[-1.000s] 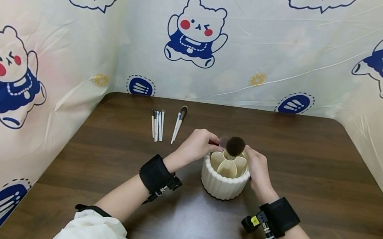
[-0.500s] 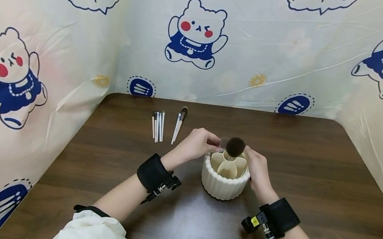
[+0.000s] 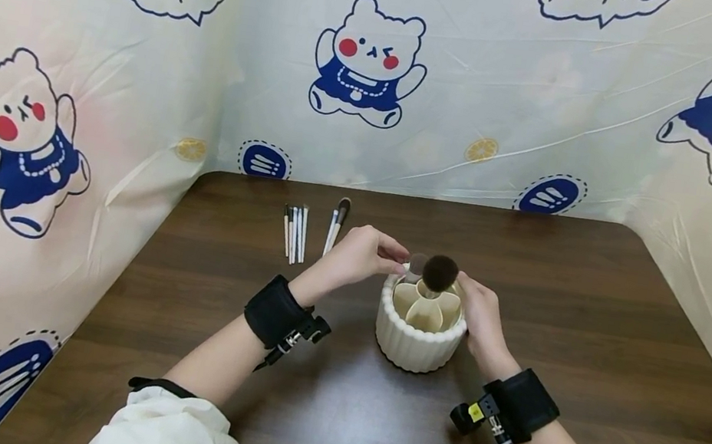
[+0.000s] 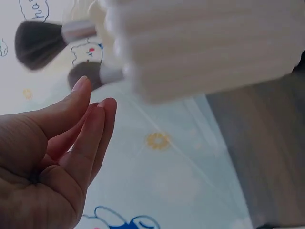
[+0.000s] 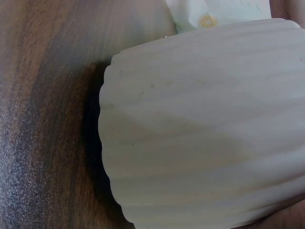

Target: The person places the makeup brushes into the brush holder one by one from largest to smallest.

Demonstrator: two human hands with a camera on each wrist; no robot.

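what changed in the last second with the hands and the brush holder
The left hand drew back from the small brush toward the loose brushes, its fingers now straight and empty. The right hand stayed against the ribbed holder; the holder, the big brush and the loose brushes did not move.

Even, soft light fills the head view; a dull sheen lies on the table in front of the ribbed holder. Both wrist views are blurred, perhaps from closeness, with the holder's shadow beside it.
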